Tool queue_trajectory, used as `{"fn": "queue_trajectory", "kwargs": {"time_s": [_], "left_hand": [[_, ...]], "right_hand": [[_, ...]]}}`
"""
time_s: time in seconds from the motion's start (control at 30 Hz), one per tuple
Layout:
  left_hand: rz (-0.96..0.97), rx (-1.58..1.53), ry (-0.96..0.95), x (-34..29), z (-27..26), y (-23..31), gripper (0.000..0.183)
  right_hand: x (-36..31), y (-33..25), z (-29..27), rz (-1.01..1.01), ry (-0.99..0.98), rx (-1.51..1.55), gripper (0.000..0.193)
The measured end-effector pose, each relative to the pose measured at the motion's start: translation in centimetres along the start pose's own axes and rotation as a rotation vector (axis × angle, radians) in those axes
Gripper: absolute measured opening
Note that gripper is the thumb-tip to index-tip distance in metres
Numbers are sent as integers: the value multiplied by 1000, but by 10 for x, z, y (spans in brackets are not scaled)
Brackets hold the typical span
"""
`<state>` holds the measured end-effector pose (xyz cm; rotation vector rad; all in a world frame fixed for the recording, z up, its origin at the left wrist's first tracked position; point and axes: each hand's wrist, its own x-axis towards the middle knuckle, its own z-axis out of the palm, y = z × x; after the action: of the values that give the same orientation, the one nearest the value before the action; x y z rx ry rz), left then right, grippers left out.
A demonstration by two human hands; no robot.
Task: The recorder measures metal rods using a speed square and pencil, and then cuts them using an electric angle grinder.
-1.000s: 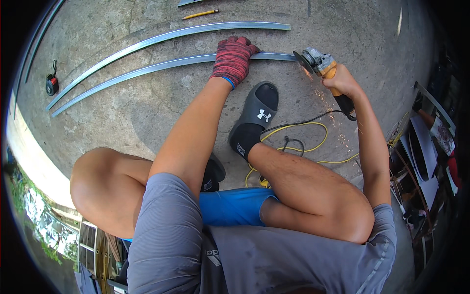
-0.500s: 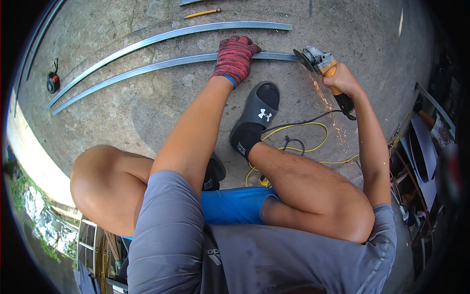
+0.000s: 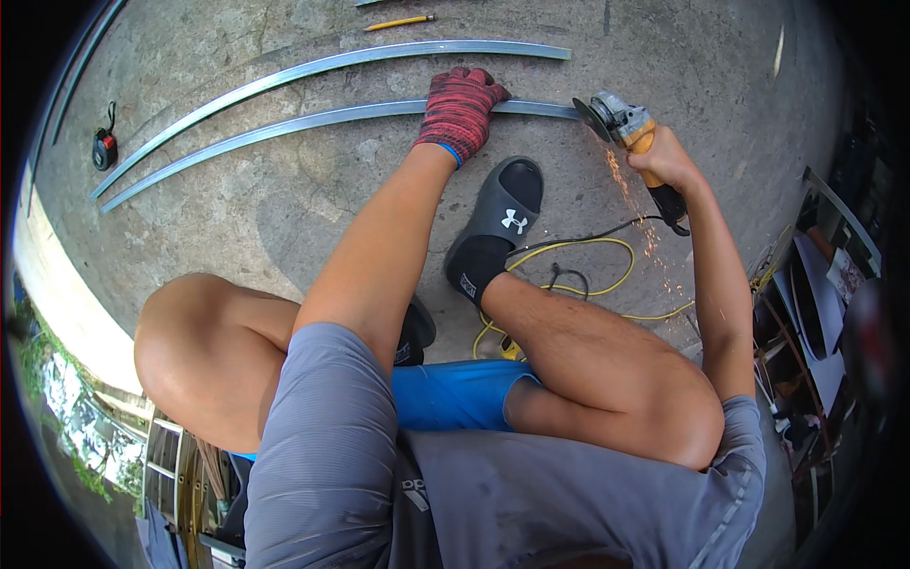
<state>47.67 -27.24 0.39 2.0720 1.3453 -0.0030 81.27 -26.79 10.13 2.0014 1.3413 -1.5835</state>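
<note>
A concrete floor (image 3: 739,114) spreads out beneath me, my knees bent on both sides of the frame. Across it lie two long metal strips, which look bowed through the wide lens: a far metal strip (image 3: 436,47) and, just nearer my feet, a near metal strip (image 3: 379,111). A yellow cord (image 3: 632,261) loops over the concrete beside my dark sandal (image 3: 507,204). To the right, I hold a yellow-and-grey grinder (image 3: 627,123), tilted, its disc at the right-hand end of the near metal strip. My bare right hand (image 3: 666,159) has its fingers wrapped around the grinder's yellow body. My left hand (image 3: 460,112), in a red-and-black knit glove, reaches past the sandal, its fingers clasped over the near metal strip, well short of the disc. Near the strips' left ends sits a black-and-red tape measure (image 3: 104,149); beyond the far metal strip lies a yellow pencil (image 3: 400,23). Smallest of all, orange sparks (image 3: 618,175) stream from the disc toward my right forearm.
</note>
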Motion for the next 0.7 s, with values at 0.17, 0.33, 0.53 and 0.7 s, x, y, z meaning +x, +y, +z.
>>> {"fn": "queue_trajectory", "kwargs": {"time_s": [0.17, 0.33, 0.53, 0.7], "left_hand": [[-6, 6, -12, 0, -2, 1, 36], [-4, 14, -9, -1, -1, 0, 36], [-5, 14, -10, 1, -1, 2, 36], [-9, 22, -9, 0, -1, 1, 36]], "right_hand": [[-4, 9, 0, 21, 5, -15, 24], [-9, 6, 2, 15, 26, -6, 23], [-5, 10, 1, 8, 33, -54, 22], [1, 4, 4, 2, 37, 1, 27]]}}
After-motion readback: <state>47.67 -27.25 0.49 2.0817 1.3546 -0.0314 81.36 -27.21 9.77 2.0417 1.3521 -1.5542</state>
